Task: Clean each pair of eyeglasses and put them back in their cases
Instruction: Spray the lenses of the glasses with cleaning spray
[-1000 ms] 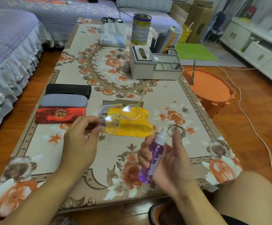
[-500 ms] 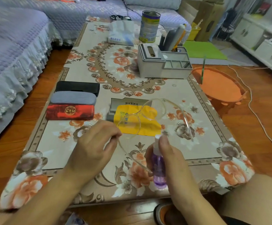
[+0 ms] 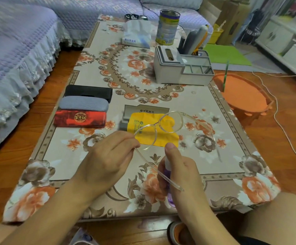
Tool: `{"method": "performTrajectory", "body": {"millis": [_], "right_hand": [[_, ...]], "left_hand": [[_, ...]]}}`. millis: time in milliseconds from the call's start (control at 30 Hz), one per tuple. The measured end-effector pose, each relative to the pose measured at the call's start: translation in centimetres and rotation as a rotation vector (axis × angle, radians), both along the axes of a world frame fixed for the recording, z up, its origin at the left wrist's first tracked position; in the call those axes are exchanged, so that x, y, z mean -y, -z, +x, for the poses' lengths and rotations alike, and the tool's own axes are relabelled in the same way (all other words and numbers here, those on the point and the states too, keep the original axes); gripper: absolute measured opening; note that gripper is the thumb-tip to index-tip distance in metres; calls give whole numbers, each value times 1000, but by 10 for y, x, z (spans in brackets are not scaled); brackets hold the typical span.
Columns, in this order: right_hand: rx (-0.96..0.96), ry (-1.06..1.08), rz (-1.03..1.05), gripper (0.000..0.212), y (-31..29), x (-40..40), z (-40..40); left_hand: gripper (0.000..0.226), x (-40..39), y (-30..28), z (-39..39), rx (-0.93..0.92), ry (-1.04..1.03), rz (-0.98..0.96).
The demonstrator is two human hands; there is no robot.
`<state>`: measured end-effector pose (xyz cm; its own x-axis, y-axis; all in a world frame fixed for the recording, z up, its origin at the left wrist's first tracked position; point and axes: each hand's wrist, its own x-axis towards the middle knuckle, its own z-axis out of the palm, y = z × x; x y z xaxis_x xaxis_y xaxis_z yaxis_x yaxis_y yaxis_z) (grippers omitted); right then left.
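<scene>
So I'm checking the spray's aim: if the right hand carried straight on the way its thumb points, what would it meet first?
Most likely the nearer lens of the clear glasses, which the left hand holds just ahead of the right hand and its purple spray bottle. The yellow cloth lies behind that; depth is unclear.

The glasses [image 3: 163,129] are framed in clear, glossy plastic. The bottle [image 3: 170,200] is made of translucent purple plastic. The counter [image 3: 223,156] is covered by a smooth, printed floral cloth. A matt yellow cloth [image 3: 154,137] is laid on it. The red case [image 3: 80,119] is given a slight sheen, the grey case [image 3: 83,104] a woven texture, the black case [image 3: 88,91] a matt finish. The floor [image 3: 288,106] is laid in polished wood.
</scene>
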<state>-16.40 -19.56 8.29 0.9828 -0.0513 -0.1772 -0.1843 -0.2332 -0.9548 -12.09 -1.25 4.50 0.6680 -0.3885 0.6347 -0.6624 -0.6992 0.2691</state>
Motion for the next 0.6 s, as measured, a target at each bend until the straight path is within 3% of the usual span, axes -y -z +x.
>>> {"method": "performTrajectory", "body": {"millis": [267,600], "right_hand": [[-6,87,27,86,1,17,5],[126,148,29,81,-1,33,5]], "left_hand": [[15,-1,0,-1,-5,-9,-5],[14,4,-2,1,-37,-21,-90]]}}
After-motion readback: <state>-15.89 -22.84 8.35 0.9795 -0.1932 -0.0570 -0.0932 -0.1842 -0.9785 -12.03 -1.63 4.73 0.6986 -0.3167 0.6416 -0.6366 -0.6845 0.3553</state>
